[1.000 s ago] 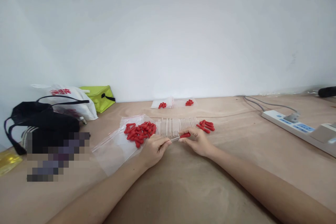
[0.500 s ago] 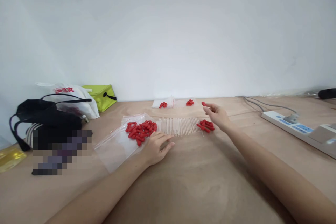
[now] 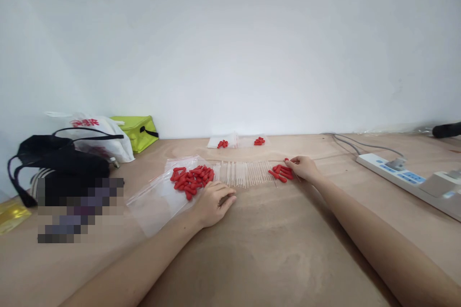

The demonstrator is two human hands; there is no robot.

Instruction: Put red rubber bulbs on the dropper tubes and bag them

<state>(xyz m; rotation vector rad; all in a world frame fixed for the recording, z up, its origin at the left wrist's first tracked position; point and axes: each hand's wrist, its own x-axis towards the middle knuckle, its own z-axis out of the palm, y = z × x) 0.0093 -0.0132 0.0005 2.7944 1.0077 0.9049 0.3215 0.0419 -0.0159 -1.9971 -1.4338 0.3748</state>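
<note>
My left hand [image 3: 216,204] rests on the table with its fingers loosely bent and apart, nothing in it. Beside it, a pile of red rubber bulbs [image 3: 190,180] lies on a clear zip bag [image 3: 154,211]. A row of thin clear glass tubes [image 3: 243,172] is laid out to the right of these. At the row's right end lies a smaller group of red-bulbed droppers [image 3: 281,172]. Touching down right beside that group, my right hand [image 3: 304,169] pinches a red rubber bulb [image 3: 286,159], mostly covered by the fingertips; a thin tube seems to show below the hand.
Two small groups of red bulbs [image 3: 223,144] lie on clear bags near the wall. A white power strip [image 3: 403,172] with plugs and a grey cable is at right. On the left are a black bag [image 3: 72,163], a white plastic bag [image 3: 124,146] and a lime-green box bag [image 3: 139,132].
My right hand has come down and slightly right with the red bulb, from above the small group to the table beside it. My left hand has stayed in place.
</note>
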